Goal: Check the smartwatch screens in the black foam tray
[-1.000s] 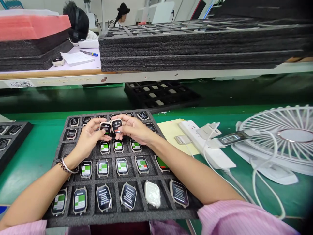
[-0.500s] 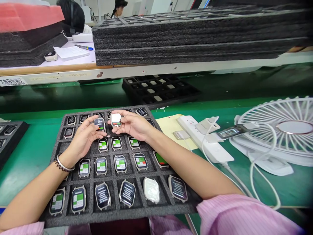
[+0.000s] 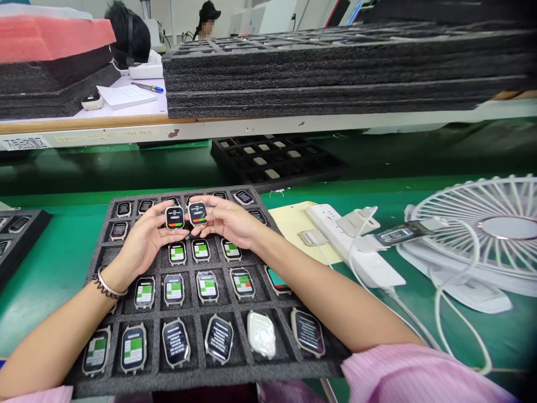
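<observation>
My left hand (image 3: pixel 145 238) grips a smartwatch (image 3: pixel 174 217) by its edges, its lit screen facing up at me. Close beside it, a second smartwatch (image 3: pixel 197 213) is held between the fingers of my right hand (image 3: pixel 235 221). Both screens show dark text panels with a red and green strip at the bottom. Beneath the hands lies a black foam tray (image 3: pixel 184 375) with watch bodies in its compartments. Several display green and white grids, such as one watch (image 3: pixel 207 287); others show white text. One watch (image 3: pixel 260 334) has an all-white screen. My forearms cover parts of the tray.
A white power strip (image 3: pixel 356 246) with plugs and cables lies right of the tray, by a white fan (image 3: pixel 495 229). Stacked foam trays (image 3: pixel 327 78) stand on the shelf above. Another tray (image 3: pixel 277 157) sits beneath the shelf, and one more (image 3: pixel 20 240) at left.
The right-hand watch's screen has gone from mostly white to a dark panel with text. Both watches have come slightly closer together, and the view has shifted a little.
</observation>
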Available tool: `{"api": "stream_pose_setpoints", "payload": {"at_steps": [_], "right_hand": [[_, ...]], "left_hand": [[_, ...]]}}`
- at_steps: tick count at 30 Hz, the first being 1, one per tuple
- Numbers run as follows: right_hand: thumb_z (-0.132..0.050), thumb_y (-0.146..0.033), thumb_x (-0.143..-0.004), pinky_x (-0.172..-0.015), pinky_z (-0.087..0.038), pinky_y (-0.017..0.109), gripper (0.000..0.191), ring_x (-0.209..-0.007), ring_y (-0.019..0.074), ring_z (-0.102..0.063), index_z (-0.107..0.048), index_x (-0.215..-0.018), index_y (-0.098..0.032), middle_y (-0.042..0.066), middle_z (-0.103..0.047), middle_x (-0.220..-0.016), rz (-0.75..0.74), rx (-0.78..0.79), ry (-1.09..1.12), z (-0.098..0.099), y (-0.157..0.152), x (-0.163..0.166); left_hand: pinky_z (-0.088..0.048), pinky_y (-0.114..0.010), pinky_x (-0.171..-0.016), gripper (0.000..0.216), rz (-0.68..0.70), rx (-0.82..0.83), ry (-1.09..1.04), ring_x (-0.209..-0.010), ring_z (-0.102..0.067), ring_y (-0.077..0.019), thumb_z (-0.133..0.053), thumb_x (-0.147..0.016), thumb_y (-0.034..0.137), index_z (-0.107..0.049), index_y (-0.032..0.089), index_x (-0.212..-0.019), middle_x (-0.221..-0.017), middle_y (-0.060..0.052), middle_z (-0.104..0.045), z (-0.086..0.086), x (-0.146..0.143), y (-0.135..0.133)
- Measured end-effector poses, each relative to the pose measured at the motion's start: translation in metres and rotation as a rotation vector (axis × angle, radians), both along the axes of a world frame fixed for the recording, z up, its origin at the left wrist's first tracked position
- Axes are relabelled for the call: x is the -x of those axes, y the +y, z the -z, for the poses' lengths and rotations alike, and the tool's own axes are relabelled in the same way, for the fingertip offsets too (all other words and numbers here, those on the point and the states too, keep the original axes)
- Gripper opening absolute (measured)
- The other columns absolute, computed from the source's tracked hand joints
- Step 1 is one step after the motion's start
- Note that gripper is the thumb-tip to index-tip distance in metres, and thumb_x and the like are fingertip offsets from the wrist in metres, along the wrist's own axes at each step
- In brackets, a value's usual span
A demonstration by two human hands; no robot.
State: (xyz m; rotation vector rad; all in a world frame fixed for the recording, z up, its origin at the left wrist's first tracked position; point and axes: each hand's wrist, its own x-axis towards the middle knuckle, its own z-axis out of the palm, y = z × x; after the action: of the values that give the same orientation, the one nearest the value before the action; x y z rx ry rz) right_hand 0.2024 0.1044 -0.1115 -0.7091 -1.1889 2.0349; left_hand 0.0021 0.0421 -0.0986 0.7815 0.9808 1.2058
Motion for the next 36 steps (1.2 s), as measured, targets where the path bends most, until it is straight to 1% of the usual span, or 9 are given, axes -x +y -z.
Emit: {"api": "stream_pose_setpoints", "payload": {"at_steps": [6, 10, 15, 20, 22, 25, 27, 32, 36], "right_hand": [[-0.056, 0.000, -0.078, -0.063, -0.062, 0.021, 0.046, -0.071, 0.0162, -0.075, -0.052, -0.121, -0.016, 0.007, -0.075, -0.100, -0.013, -0.059, 0.028, 0.003, -0.001, 0.000], [-0.060, -0.001, -0.078, -0.061, -0.062, 0.021, 0.048, -0.070, 0.0165, -0.076, -0.050, -0.122, -0.017, 0.005, -0.075, -0.100, -0.065, -0.087, 0.054, 0.006, 0.000, 0.000], [-0.066, -0.005, -0.080, -0.060, -0.062, 0.021, 0.048, -0.071, 0.0161, -0.075, -0.051, -0.124, -0.018, 0.007, -0.074, -0.102, -0.087, -0.121, 0.057, 0.007, -0.001, -0.001], [-0.064, -0.002, -0.073, -0.065, -0.062, 0.023, 0.049, -0.074, 0.0162, -0.075, -0.053, -0.118, -0.019, 0.004, -0.074, -0.098, -0.094, -0.131, 0.073, 0.006, -0.002, -0.001], [-0.065, -0.003, -0.076, -0.065, -0.062, 0.022, 0.045, -0.073, 0.0162, -0.075, -0.054, -0.117, -0.018, 0.004, -0.074, -0.096, -0.092, -0.129, 0.057, 0.006, -0.001, -0.001], [-0.067, -0.014, -0.087, -0.058, -0.060, 0.020, 0.029, -0.066, 0.0155, -0.074, -0.055, -0.113, -0.018, 0.005, -0.073, -0.092, -0.081, -0.114, 0.016, 0.008, -0.001, 0.000], [-0.067, -0.018, -0.090, -0.055, -0.058, 0.019, 0.025, -0.064, 0.0148, -0.073, -0.055, -0.112, -0.018, 0.005, -0.073, -0.091, -0.078, -0.114, 0.007, 0.009, 0.000, 0.000], [-0.071, -0.006, -0.078, -0.068, -0.061, 0.021, 0.046, -0.075, 0.0145, -0.074, -0.053, -0.118, -0.018, 0.005, -0.071, -0.100, -0.074, -0.148, 0.030, 0.009, -0.001, 0.000], [-0.067, -0.002, -0.069, -0.068, -0.061, 0.022, 0.053, -0.075, 0.0150, -0.073, -0.054, -0.117, -0.019, 0.003, -0.070, -0.098, -0.077, -0.159, 0.044, 0.009, -0.002, 0.000]], "left_hand": [[-0.059, -0.024, -0.070, 0.057, -0.010, -0.094, 0.088, -0.069, -0.073, -0.0150, -0.078, -0.070, 0.014, -0.054, 0.017, -0.122, -0.097, -0.003, -0.074, 0.006, -0.001, -0.003], [-0.056, -0.021, -0.065, 0.060, -0.029, -0.141, 0.139, -0.063, -0.068, -0.0101, -0.082, -0.066, 0.015, -0.053, 0.017, -0.119, -0.095, -0.002, -0.073, 0.008, -0.003, -0.003], [-0.057, -0.022, -0.063, 0.056, -0.028, -0.166, 0.170, -0.061, -0.068, -0.0101, -0.084, -0.067, 0.019, -0.053, 0.018, -0.114, -0.094, -0.002, -0.072, 0.008, -0.004, -0.003], [-0.060, -0.026, -0.069, 0.056, -0.011, -0.168, 0.166, -0.068, -0.073, -0.0147, -0.085, -0.068, 0.021, -0.054, 0.019, -0.115, -0.097, -0.001, -0.070, 0.008, -0.003, -0.004], [-0.060, -0.027, -0.067, 0.052, -0.008, -0.156, 0.177, -0.067, -0.073, -0.0156, -0.084, -0.070, 0.026, -0.055, 0.018, -0.113, -0.097, -0.002, -0.070, 0.007, -0.002, -0.005], [-0.057, -0.024, -0.059, 0.044, -0.011, -0.139, 0.217, -0.057, -0.068, -0.0123, -0.081, -0.075, 0.034, -0.056, 0.017, -0.107, -0.093, -0.003, -0.071, 0.007, -0.002, -0.005], [-0.055, -0.022, -0.055, 0.042, -0.015, -0.147, 0.242, -0.054, -0.066, -0.0102, -0.081, -0.075, 0.033, -0.056, 0.017, -0.104, -0.090, -0.003, -0.071, 0.008, -0.002, -0.005], [-0.058, -0.022, -0.064, 0.053, -0.030, -0.175, 0.216, -0.063, -0.070, -0.0114, -0.080, -0.066, 0.015, -0.055, 0.018, -0.113, -0.093, -0.001, -0.070, 0.011, -0.003, -0.003], [-0.060, -0.023, -0.068, 0.057, -0.031, -0.160, 0.191, -0.066, -0.072, -0.0122, -0.077, -0.064, 0.008, -0.055, 0.019, -0.115, -0.098, -0.001, -0.069, 0.011, -0.004, -0.002]]}}
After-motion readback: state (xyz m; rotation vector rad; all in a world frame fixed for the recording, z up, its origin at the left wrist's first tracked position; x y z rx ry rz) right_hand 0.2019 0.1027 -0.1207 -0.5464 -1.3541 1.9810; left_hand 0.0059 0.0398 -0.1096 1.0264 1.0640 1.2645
